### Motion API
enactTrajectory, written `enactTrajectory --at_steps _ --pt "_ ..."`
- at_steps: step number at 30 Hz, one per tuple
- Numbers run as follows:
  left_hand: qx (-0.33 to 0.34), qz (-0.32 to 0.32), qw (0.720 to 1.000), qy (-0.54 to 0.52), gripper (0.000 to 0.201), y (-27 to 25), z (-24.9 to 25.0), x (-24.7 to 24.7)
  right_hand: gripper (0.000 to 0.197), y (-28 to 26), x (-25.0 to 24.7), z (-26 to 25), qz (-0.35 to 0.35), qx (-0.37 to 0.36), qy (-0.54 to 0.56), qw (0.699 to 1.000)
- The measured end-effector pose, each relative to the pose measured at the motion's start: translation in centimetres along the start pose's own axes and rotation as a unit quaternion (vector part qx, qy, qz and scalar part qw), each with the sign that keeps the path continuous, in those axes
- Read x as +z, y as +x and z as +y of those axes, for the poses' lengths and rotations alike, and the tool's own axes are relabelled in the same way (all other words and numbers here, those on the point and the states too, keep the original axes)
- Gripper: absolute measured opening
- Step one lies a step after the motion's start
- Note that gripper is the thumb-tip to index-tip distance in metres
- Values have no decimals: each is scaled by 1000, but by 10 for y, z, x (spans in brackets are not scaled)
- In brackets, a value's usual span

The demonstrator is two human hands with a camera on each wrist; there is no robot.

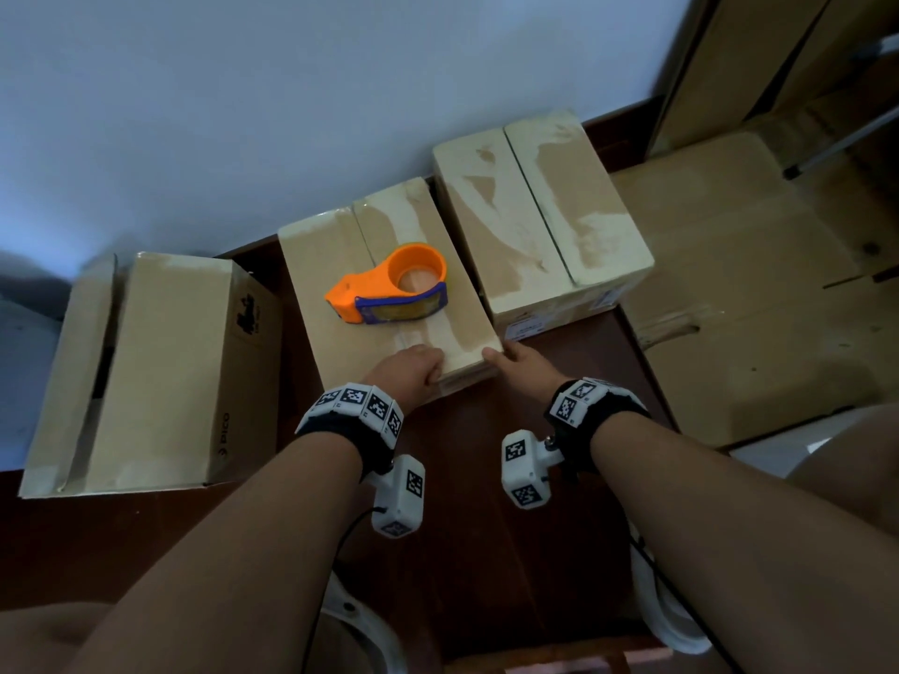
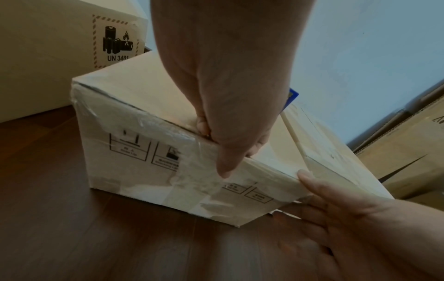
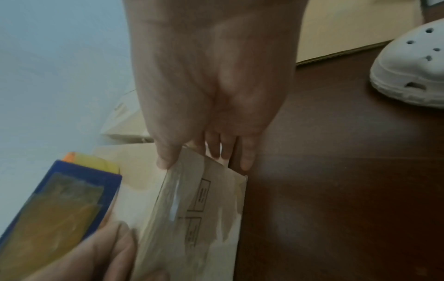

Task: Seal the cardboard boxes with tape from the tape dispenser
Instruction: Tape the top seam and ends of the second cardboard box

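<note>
Three cardboard boxes stand on the dark wooden floor. On top of the middle box (image 1: 321,270) (image 2: 144,152) (image 3: 204,209), which has tape over its seam, lies the orange and blue tape dispenser (image 1: 394,289) (image 3: 60,199). My left hand (image 1: 428,369) (image 2: 216,150) grips this box's near top edge, fingers curled on top and thumb down the taped front face. My right hand (image 1: 506,357) (image 3: 206,150) holds the near right corner, with the thumb at the top edge and the fingers down the right side.
An open-seamed box (image 1: 160,372) with a battery label (image 2: 115,41) stands to the left. A taller box (image 1: 535,211) stands at the back right against the wall. Flattened cardboard (image 1: 754,294) covers the floor on the right. A white clog (image 3: 408,72) is near my right wrist.
</note>
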State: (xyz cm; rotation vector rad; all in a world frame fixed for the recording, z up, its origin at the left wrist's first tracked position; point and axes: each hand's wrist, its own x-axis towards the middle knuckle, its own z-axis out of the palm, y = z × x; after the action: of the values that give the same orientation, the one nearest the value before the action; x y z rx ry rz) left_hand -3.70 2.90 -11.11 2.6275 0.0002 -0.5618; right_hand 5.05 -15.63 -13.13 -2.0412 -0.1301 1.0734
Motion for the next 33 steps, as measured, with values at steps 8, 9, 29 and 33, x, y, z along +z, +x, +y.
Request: enactTrajectory --at_steps 8,9,29,33 --pt "3 -4 1000 -9 40 0 -2 -1 55 3 -4 4 -44 53 113 991" --pt "2 -4 1000 -8 39 0 -1 -1 56 5 -3 5 -56 77 153 984" --pt "-18 77 993 -88 29 -24 -11 0 56 9 -3 -8 13 19 33 999" --pt "-56 108 990 -67 31 -56 -34 -3 52 1 7 -3 70 12 -22 997"
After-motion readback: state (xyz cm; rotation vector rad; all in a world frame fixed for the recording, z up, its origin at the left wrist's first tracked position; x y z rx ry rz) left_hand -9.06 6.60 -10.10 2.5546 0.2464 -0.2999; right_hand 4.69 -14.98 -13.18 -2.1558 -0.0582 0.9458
